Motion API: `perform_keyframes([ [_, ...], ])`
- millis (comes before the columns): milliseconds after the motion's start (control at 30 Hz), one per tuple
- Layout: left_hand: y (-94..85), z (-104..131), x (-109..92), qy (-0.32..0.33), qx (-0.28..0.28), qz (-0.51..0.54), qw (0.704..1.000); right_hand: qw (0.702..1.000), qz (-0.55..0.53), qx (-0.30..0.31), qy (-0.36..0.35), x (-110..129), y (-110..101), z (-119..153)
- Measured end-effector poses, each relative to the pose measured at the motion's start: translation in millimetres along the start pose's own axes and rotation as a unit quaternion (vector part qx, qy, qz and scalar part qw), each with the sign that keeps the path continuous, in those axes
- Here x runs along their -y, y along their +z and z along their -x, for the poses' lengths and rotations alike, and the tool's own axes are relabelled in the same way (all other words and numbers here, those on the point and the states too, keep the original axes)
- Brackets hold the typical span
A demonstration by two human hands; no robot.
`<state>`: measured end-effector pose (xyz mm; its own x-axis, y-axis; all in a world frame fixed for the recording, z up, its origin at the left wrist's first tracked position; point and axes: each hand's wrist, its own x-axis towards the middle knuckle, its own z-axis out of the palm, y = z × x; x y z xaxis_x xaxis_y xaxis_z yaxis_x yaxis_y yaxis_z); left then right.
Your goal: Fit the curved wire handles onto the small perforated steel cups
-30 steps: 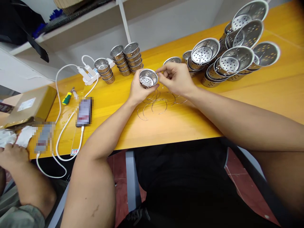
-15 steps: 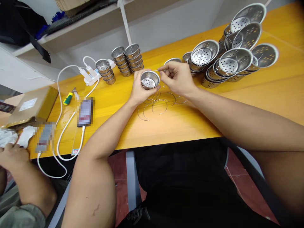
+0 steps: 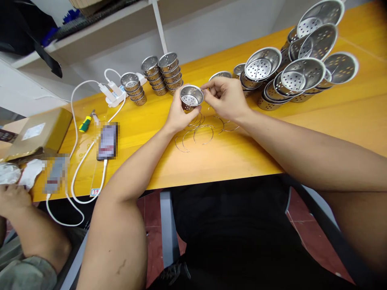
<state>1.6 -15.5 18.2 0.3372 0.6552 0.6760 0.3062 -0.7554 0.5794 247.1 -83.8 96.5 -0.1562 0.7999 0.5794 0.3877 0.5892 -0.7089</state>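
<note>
A small perforated metal cup (image 3: 191, 96) is held by my left hand (image 3: 178, 114), its open top tilted toward me. My right hand (image 3: 225, 96) is pinched at the cup's right rim; whatever lies between its fingertips is too small to make out. Several thin open wire rings (image 3: 204, 135) lie on the yellow table (image 3: 242, 161) below my hands. Just behind my right hand, another metal cup (image 3: 220, 75) is partly hidden.
Stacked metal cups (image 3: 169, 66) stand at the back left, larger stacks (image 3: 294, 80) at the right. A power strip (image 3: 113, 96), phone (image 3: 107, 141), cables, screwdriver (image 3: 86, 124) and cardboard box (image 3: 39, 133) are left. Another person's hand (image 3: 15, 197) rests at the far left edge.
The cup in my left hand has tilted and moved slightly up, so more of its perforated outer side shows. My right fingers have come closer to its rim.
</note>
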Motion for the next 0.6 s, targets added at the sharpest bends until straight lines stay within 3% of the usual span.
perform_keyframes([
  [133,3.5,0.7,12.0,-0.007,-0.007,0.005,1.0,1.0,0.006,-0.008,0.013,-2.3,0.1,-1.1],
  [400,-1.4,1.5,11.7,-0.01,0.022,0.014,1.0,1.0,0.006,0.011,0.008,-2.0,-0.5,-0.5],
  [600,0.1,2.4,13.1,-0.006,0.008,0.014,1.0,1.0,0.009,0.012,0.014,1.2,-1.9,0.0],
])
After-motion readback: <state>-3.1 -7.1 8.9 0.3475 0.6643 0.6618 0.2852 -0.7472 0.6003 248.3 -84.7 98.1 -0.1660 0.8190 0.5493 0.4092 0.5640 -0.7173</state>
